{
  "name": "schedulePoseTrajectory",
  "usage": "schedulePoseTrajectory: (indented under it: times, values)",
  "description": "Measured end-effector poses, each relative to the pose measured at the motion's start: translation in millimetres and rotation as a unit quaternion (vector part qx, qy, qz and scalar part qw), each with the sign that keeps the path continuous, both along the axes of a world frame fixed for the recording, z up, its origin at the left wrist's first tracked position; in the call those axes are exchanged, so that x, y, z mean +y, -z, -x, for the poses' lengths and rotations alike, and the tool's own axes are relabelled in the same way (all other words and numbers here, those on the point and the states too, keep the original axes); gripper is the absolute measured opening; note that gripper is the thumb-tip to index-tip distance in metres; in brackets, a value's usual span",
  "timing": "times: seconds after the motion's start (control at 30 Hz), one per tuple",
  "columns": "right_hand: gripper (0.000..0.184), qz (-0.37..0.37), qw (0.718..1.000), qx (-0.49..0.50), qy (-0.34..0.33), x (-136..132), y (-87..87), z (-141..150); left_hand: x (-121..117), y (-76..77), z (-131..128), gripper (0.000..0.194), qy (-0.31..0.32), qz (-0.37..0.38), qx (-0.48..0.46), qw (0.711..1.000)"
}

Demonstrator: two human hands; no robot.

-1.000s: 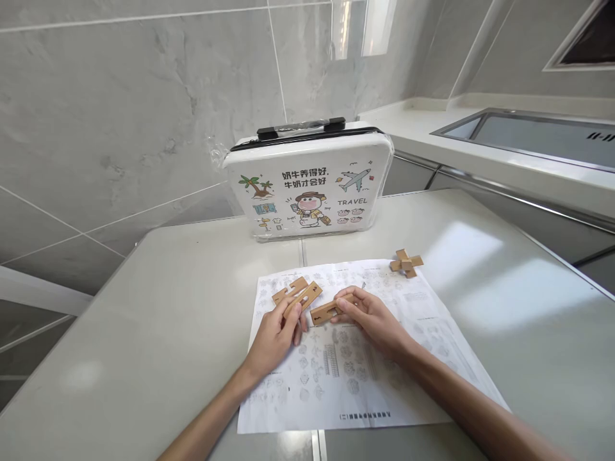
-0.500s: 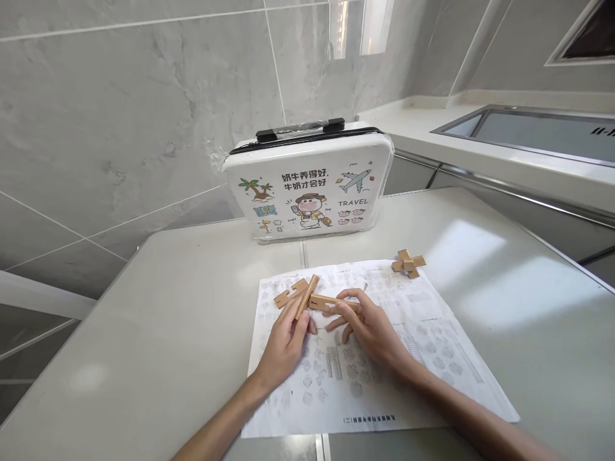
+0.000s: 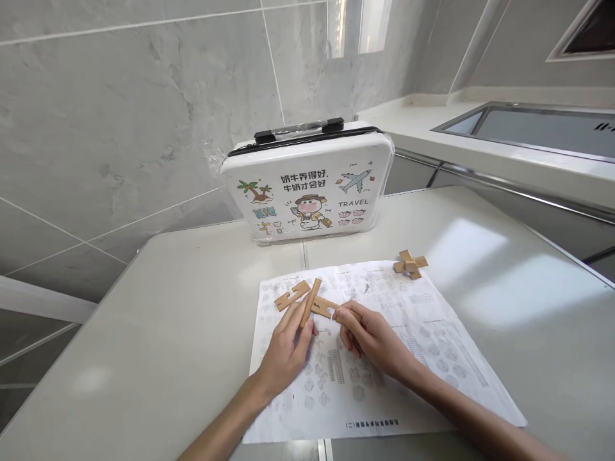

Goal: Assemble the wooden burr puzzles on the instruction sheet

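**Two slim wooden pieces held end to side at centre frame**

Just below the middle of the frame, the left hand has a narrow grip on an upright-edged wooden piece, its thin side facing the camera. The right hand pinches a notched wooden piece between thumb and fingers; its marked far end reaches the left one, though whether they touch I cannot tell. Just beyond the left fingers, a third piece with a cut-out lies flat on the printed sheet, which fills the lower centre. Right of centre, a cross-shaped wooden block rests at the sheet's upper right corner. The sheet lies on a pale desk. Upper centre, a white case with cartoon prints and a black handle stands in clear wrapping.
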State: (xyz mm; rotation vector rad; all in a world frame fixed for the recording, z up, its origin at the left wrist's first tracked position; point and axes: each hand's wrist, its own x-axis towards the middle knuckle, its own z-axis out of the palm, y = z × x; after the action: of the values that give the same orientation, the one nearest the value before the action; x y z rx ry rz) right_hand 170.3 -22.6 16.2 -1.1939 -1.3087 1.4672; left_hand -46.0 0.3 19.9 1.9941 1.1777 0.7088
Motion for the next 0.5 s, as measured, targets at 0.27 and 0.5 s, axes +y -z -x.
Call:
schedulePoseTrajectory:
  times: [0.27, 0.5]
  values:
    - [0.052, 0.004, 0.999, 0.008, -0.053, -3.6, 0.7, 4.2, -1.4, 5.7, 4.8, 0.056, 0.044, -0.059, 0.041, 0.996]
    - [0.047, 0.112, 0.960, 0.177, -0.184, -5.2, -7.7, 0.9, 3.2, 9.3, 9.6, 0.049, 0.018, -0.094, 0.018, 0.995]
